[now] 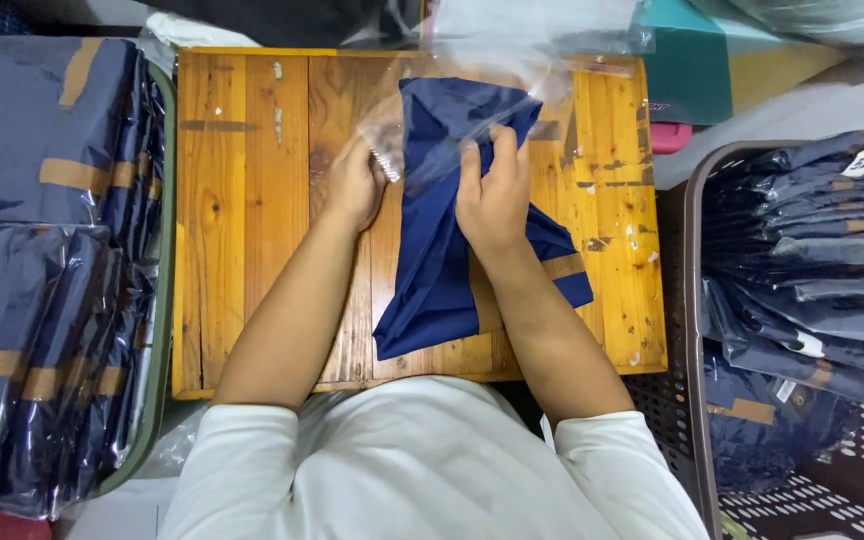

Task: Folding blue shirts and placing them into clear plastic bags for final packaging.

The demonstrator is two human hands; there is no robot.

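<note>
Leaning over a worn wooden table (252,250), white sleeves lowest in frame: feeding a folded navy garment (437,260) into a clear plastic bag (512,70), top end in, lower half still out (bag edges lost in glare). Left hand (354,185) pinching the bag, right hand (492,195) clutching cloth.

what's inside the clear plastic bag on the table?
The top end of the folded navy garment sits inside the clear plastic bag; its lower part lies outside on the wooden table. The hands hide part of the bag's mouth.
</note>
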